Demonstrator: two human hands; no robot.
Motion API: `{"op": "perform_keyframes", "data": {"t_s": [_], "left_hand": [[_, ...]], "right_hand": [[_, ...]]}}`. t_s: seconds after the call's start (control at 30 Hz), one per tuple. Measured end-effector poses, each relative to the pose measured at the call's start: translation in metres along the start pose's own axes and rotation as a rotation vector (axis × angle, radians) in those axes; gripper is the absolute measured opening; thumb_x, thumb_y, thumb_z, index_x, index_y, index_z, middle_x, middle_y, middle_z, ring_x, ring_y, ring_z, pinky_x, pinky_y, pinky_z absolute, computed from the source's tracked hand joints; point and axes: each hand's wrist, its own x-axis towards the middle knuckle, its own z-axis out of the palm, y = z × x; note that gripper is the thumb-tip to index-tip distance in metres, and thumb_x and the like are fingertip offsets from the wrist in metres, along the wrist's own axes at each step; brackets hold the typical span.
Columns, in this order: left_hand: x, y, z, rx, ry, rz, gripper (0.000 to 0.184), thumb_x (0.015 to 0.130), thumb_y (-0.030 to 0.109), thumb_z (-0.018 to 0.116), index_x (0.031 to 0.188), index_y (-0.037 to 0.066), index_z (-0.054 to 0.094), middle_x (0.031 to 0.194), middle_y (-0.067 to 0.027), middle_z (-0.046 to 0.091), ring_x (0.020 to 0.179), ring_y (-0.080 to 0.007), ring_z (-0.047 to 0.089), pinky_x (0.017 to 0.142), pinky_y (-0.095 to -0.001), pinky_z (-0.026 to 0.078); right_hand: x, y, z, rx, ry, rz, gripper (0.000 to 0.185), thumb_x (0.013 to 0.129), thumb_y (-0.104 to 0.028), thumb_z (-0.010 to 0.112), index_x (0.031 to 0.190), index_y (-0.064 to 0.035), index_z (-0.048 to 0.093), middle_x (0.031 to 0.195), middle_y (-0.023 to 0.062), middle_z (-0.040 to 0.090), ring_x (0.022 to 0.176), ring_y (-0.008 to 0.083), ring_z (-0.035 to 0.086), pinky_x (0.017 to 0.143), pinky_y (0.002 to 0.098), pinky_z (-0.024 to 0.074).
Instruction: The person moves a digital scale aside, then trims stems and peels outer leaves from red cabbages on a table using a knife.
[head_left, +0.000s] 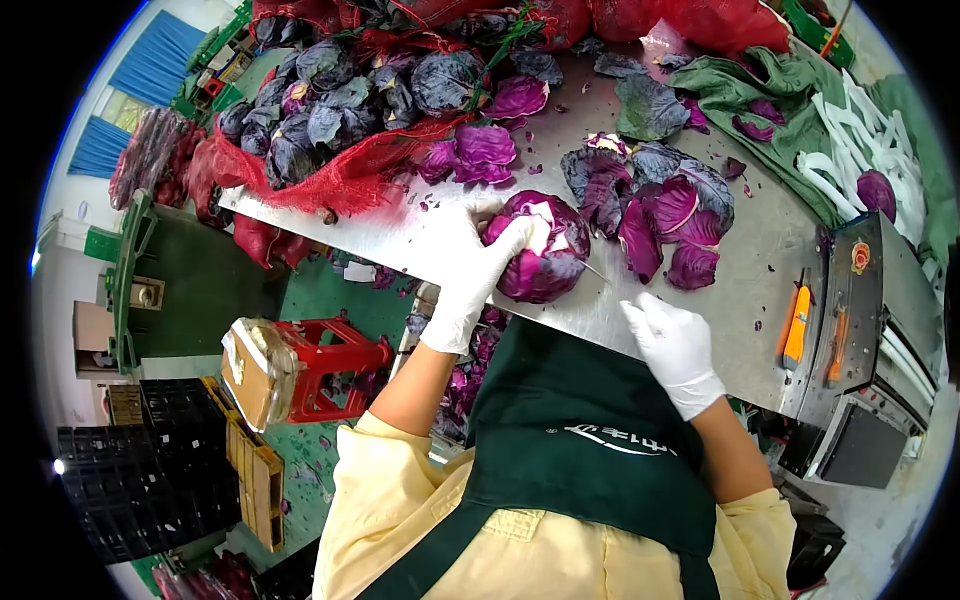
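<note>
A red cabbage (535, 278) sits at the near edge of the metal table (400, 232), its pale cut stem end facing up. My left hand (478, 262), in a white glove, grips the cabbage from the left with the thumb over its top. My gloved right hand (672, 345) is closed, right of the cabbage and near the table edge. A thin knife blade (597, 272) points from that hand toward the cabbage's right side; its handle is hidden in my fist. Loose purple outer leaves (660, 215) lie piled just beyond.
Whole red cabbages (320, 115) fill an open red mesh sack (350, 180) at the back left. A green cloth (735, 85) and white strips (860, 150) lie at the back right. An orange utility knife (797, 325) rests on the right. Left below stands a red stool (335, 365).
</note>
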Motion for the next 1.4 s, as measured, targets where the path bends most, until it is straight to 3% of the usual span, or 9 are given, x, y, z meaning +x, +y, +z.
{"op": "perform_keyframes", "data": {"t_s": [0.33, 0.53, 0.73, 0.8, 0.97, 1.1, 1.2, 1.33, 1.4], "left_hand": [[-0.005, 0.006, 0.016, 0.259, 0.067, 0.238, 0.05, 0.091, 0.011, 0.069, 0.137, 0.0, 0.055, 0.138, -0.0136, 0.058, 0.125, -0.0215, 0.055, 0.11, -0.0332, 0.041], [0.009, -0.017, 0.018, 0.146, 0.231, 0.368, 0.05, 0.079, 0.019, 0.08, 0.122, -0.003, 0.066, 0.118, -0.0194, 0.069, 0.103, -0.027, 0.068, 0.096, -0.0364, 0.051], [0.001, -0.015, 0.016, 0.094, 0.218, 0.245, 0.048, 0.084, 0.014, 0.076, 0.127, -0.003, 0.063, 0.117, -0.0155, 0.067, 0.108, -0.0246, 0.064, 0.1, -0.0372, 0.048], [-0.009, -0.019, 0.01, 0.019, 0.132, 0.237, 0.045, 0.097, 0.007, 0.058, 0.141, 0.003, 0.049, 0.142, -0.0114, 0.052, 0.132, -0.0207, 0.047, 0.114, -0.0338, 0.033], [-0.041, -0.008, -0.009, -0.299, 0.105, 0.117, 0.06, 0.094, 0.01, 0.059, 0.151, 0.008, 0.039, 0.151, -0.0085, 0.042, 0.129, -0.0199, 0.047, 0.111, -0.034, 0.038], [-0.046, -0.022, -0.018, -0.245, 0.129, 0.067, 0.059, 0.092, 0.014, 0.07, 0.144, 0.003, 0.042, 0.142, -0.0123, 0.045, 0.125, -0.0205, 0.049, 0.111, -0.0355, 0.037], [-0.048, -0.013, 0.006, -0.112, 0.271, 0.157, 0.066, 0.09, 0.013, 0.074, 0.144, 0.001, 0.039, 0.14, -0.0138, 0.044, 0.127, -0.0222, 0.046, 0.113, -0.0366, 0.035], [-0.056, 0.019, 0.029, 0.053, 0.224, 0.229, 0.079, 0.082, 0.013, 0.078, 0.15, 0.004, 0.04, 0.145, -0.017, 0.041, 0.13, -0.0269, 0.047, 0.112, -0.0388, 0.037], [-0.058, 0.019, 0.041, 0.187, 0.321, 0.294, 0.077, 0.08, 0.012, 0.081, 0.147, 0.003, 0.044, 0.137, -0.0178, 0.046, 0.125, -0.0276, 0.05, 0.111, -0.0387, 0.038]], "right_hand": [[0.045, -0.045, 0.004, 0.309, 0.19, 0.088, 0.041, 0.097, -0.035, 0.061, 0.137, -0.0257, 0.061, 0.076, 0.0099, 0.068, 0.066, 0.0296, 0.067, 0.059, 0.0395, 0.0504], [0.058, -0.059, 0.032, 0.261, 0.321, -0.059, 0.051, 0.096, -0.034, 0.061, 0.143, -0.0164, 0.055, 0.131, 0.0071, 0.066, 0.092, 0.0252, 0.072, 0.074, 0.0331, 0.0571], [0.085, -0.047, 0.043, 0.474, 0.38, 0.196, 0.025, 0.1, -0.038, 0.057, 0.118, -0.024, 0.067, 0.08, 0.0121, 0.07, 0.073, 0.0302, 0.07, 0.065, 0.0396, 0.0537], [0.105, -0.023, 0.046, 0.389, 0.268, 0.333, 0.032, 0.103, -0.044, 0.048, 0.115, -0.0222, 0.067, 0.085, 0.0132, 0.071, 0.077, 0.0343, 0.069, 0.068, 0.0441, 0.0535], [0.144, 0.035, 0.033, 0.268, -0.123, 0.386, 0.043, 0.102, -0.047, 0.041, 0.135, -0.026, 0.06, 0.114, 0.0134, 0.07, 0.103, 0.037, 0.066, 0.088, 0.0462, 0.049], [0.138, 0.015, 0.014, 1.223, -0.233, 0.335, 0.05, 0.106, -0.032, 0.046, 0.155, -0.024, 0.038, 0.072, -0.0054, 0.052, 0.059, 0.0015, 0.044, 0.054, 0.0175, 0.0392], [0.115, -0.007, 0.031, 0.004, -0.108, 0.19, 0.053, 0.105, -0.039, 0.045, 0.154, -0.0196, 0.038, 0.071, 0.0115, 0.067, 0.058, 0.0254, 0.064, 0.055, 0.0388, 0.05], [0.078, -0.039, 0.05, 0.479, 0.238, 0.11, 0.045, 0.105, -0.042, 0.042, 0.145, -0.0223, 0.05, 0.074, 0.0201, 0.068, 0.065, 0.0396, 0.067, 0.06, 0.0494, 0.0504], [0.064, -0.063, 0.025, 0.424, -0.013, 0.155, 0.043, 0.105, -0.041, 0.041, 0.142, -0.0232, 0.053, 0.071, 0.0206, 0.067, 0.064, 0.0414, 0.065, 0.059, 0.0507, 0.0494]]}}
